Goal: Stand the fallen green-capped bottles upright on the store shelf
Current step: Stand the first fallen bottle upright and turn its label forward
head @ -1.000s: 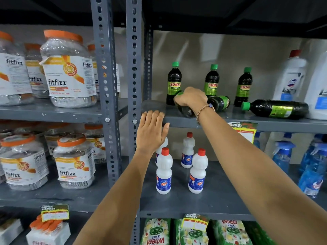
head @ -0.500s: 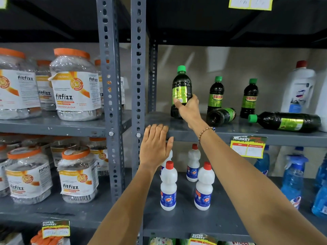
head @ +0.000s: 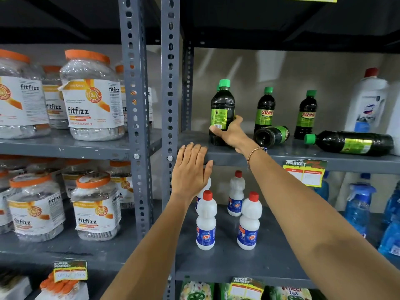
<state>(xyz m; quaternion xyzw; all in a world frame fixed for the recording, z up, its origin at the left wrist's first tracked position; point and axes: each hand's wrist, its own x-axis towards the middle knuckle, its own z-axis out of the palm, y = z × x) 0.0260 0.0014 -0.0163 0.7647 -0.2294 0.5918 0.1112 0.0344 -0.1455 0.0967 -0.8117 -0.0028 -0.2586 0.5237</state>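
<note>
Two bottles lie fallen just right of the right hand [head: 230,135], which wraps an upright bottle [head: 222,113]; nearer one [head: 271,135] points base-out (far one [head: 350,142] lies crosswise). Left hand [head: 190,169], flat and empty, rests against the shelf [head: 281,155].

The grey metal shelf [head: 292,155] carries 5 dark green-capped bottles. 3 stand upright — the left bottle [head: 222,113] near the front edge, the middle bottle [head: 264,110] and the right bottle [head: 306,114] further back. 2 lie on their sides — a short-seen bottle [head: 271,136] with its base facing out, just before the middle one, and a long bottle [head: 350,142] with its cap pointing left. A white jug [head: 370,102] stands at the right.
</note>
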